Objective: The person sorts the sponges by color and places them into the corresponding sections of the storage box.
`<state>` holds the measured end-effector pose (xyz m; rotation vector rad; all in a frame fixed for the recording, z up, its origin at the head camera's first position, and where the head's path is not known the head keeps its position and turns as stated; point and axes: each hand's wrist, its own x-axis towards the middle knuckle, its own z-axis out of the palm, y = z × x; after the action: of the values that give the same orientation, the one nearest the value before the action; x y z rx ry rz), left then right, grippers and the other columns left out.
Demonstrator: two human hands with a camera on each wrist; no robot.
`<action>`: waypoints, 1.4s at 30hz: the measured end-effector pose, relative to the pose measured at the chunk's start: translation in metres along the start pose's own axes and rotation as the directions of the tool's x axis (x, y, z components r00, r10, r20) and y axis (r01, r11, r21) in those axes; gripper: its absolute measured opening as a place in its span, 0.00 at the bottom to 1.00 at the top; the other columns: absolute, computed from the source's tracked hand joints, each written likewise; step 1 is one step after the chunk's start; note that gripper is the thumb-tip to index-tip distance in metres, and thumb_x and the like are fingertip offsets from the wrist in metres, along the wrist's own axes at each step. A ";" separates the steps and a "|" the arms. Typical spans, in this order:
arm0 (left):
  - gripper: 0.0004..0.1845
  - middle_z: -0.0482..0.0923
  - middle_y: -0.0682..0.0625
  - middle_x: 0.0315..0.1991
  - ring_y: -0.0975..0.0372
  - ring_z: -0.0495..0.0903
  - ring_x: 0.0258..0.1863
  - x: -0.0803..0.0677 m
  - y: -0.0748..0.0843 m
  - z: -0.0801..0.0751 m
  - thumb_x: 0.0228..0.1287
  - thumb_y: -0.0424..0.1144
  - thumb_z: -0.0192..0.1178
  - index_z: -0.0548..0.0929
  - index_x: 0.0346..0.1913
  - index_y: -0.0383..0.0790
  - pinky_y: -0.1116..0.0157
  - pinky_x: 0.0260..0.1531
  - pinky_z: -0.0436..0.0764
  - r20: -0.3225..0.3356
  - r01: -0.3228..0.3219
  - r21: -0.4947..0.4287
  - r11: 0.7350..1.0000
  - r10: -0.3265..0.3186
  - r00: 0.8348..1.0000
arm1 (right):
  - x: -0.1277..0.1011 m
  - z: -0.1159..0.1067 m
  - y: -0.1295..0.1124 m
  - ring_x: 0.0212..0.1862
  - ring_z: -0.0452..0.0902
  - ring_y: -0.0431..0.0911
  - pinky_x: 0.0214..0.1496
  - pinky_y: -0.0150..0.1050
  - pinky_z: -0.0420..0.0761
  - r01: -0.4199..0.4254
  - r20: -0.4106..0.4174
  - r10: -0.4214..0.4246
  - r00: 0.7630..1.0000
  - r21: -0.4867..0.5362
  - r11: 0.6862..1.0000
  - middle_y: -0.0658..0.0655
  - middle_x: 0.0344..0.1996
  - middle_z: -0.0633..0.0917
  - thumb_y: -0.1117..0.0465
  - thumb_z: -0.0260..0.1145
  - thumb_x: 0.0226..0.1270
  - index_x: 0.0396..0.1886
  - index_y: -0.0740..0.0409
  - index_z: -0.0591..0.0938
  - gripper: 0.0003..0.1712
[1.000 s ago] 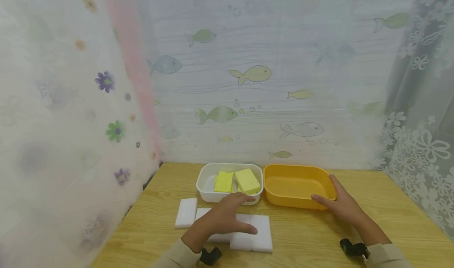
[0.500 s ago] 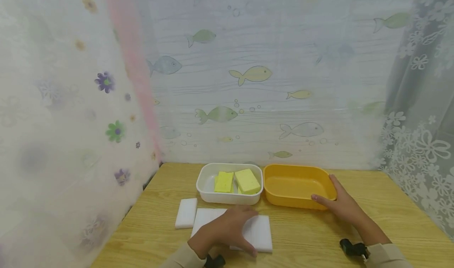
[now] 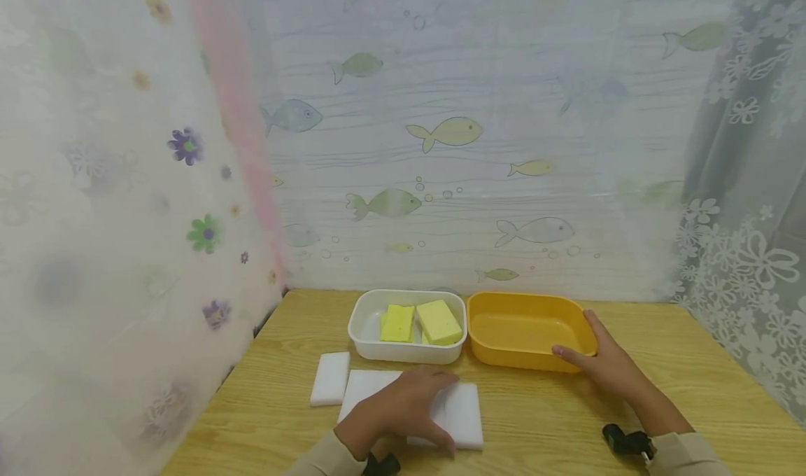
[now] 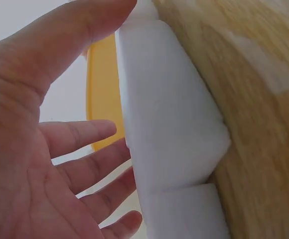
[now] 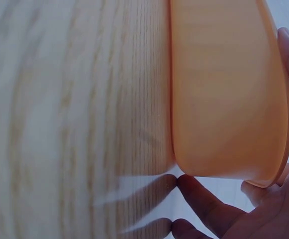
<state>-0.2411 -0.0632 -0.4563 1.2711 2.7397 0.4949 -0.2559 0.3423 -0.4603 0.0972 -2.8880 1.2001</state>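
My left hand (image 3: 403, 409) arches low over flat white sponge blocks (image 3: 464, 416) on the table, thumb toward me and fingers on the far side. In the left wrist view the palm faces a white block (image 4: 167, 104); the thumb tip is right at its upper end and the loosely bent fingers are along its edge. My right hand (image 3: 611, 364) holds the right end of an orange-yellow plastic tub (image 3: 519, 357), thumb on the front rim. In the right wrist view other fingers (image 5: 204, 199) are at the tub's end wall, close to the tabletop.
A white plastic tub (image 3: 406, 352) with yellow sponge blocks (image 3: 439, 320) stands directly left of the orange-yellow tub. One small white block (image 3: 330, 378) lies apart at the left. Behind the wooden table (image 3: 541, 420) hangs a curtain (image 3: 478, 182) with fish prints.
My left hand has come down and back from near the white tub's front onto the white blocks, then stayed there. The right hand and both tubs have kept their places.
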 end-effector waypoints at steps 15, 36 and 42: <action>0.55 0.76 0.57 0.67 0.66 0.74 0.63 0.005 0.006 -0.004 0.45 0.71 0.76 0.70 0.76 0.49 0.64 0.66 0.76 -0.052 -0.033 -0.031 0.999 0.031 0.998 | -0.001 0.000 0.000 0.77 0.40 0.80 0.68 0.82 0.54 0.005 -0.002 -0.005 1.000 0.010 1.000 0.74 0.82 0.35 0.35 0.65 0.72 0.83 0.57 0.26 0.68; 0.55 0.76 0.55 0.69 0.64 0.74 0.66 0.018 0.022 -0.040 0.49 0.68 0.76 0.68 0.77 0.47 0.61 0.68 0.76 -0.031 -0.040 0.002 0.999 0.040 0.999 | 0.000 0.002 0.000 0.77 0.39 0.80 0.68 0.82 0.53 -0.002 0.004 0.002 1.000 0.016 1.000 0.74 0.81 0.34 0.35 0.65 0.72 0.83 0.57 0.27 0.68; 0.55 0.76 0.56 0.67 0.65 0.75 0.63 0.020 0.026 -0.046 0.49 0.69 0.76 0.67 0.77 0.50 0.63 0.65 0.78 -0.038 -0.058 0.012 0.998 0.058 0.998 | 0.000 0.002 0.001 0.77 0.39 0.80 0.68 0.82 0.53 0.005 -0.004 -0.005 1.000 0.010 1.000 0.74 0.81 0.35 0.34 0.65 0.71 0.83 0.58 0.27 0.69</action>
<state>-0.2448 -0.0439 -0.4035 1.3614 2.7470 0.5156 -0.2561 0.3412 -0.4622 0.1024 -2.8771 1.2126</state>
